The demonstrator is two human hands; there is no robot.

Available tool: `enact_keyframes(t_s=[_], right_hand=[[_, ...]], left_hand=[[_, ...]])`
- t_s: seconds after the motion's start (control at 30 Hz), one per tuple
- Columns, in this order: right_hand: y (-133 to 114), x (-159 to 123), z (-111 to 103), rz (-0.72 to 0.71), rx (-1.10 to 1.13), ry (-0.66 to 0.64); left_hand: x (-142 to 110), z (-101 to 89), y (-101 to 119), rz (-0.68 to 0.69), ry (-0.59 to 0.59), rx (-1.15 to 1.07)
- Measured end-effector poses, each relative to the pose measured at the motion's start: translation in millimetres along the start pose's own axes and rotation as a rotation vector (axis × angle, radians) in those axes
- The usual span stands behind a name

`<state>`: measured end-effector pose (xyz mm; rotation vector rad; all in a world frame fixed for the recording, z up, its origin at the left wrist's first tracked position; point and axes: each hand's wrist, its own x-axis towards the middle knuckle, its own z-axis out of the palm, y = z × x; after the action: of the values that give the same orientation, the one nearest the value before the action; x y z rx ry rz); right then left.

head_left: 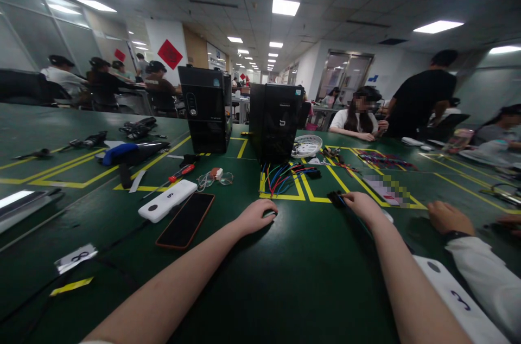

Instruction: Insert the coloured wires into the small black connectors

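Note:
My left hand (255, 217) rests on the green table with its fingers curled. A small pale edge shows at its fingertips, and I cannot make out what it is. Just beyond lies a fan of red, blue and green wires (280, 178). My right hand (363, 208) pinches the end of a small black connector (337, 199), its exact kind blurred. Thin dark wires trail back beneath that hand. A round white thing (387, 216) is partly covered by my right wrist.
Two black computer towers (203, 110) stand at the back. Left lie a phone (186, 220), a white power bank-like box (167, 201), glasses (215, 178) and a red-handled screwdriver (181, 173). Another person's hand (450, 218) rests at right, near a white box (451, 290) marked 3.

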<state>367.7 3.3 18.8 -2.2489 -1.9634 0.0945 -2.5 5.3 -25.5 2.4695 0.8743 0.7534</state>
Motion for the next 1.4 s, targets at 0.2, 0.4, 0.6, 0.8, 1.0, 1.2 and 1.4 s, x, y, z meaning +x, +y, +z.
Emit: enact_keyframes(t_s=[0.2,0.4,0.6,0.8,1.0,1.2,1.4], right_hand=[[6,-2,3,0.137,0.053,0.251],[4,4,8,0.104,0.065,0.243],[-3,8,10,0.112,0.1,0.281],[-2,5,-1,0.175,0.229,0.343],[-11,-1,-12,0.093,0.115,0.57],[-8,1,5,0.014,-0.109,0.425],[-1,8,18,-0.013,-0.156,0.364]], left_hand=[[0,-1.0,1,0.004,0.0,-0.002],[0,-1.7,2,0.003,0.001,0.005],[0,-1.5,2,-0.001,-0.001,0.01],[0,-1.6,2,0.002,-0.001,0.004],[0,-1.1,2,-0.002,0.005,0.004],[0,-2.3,4,0.0,0.0,0.011],[0,-1.8,2,0.004,0.002,0.021]])
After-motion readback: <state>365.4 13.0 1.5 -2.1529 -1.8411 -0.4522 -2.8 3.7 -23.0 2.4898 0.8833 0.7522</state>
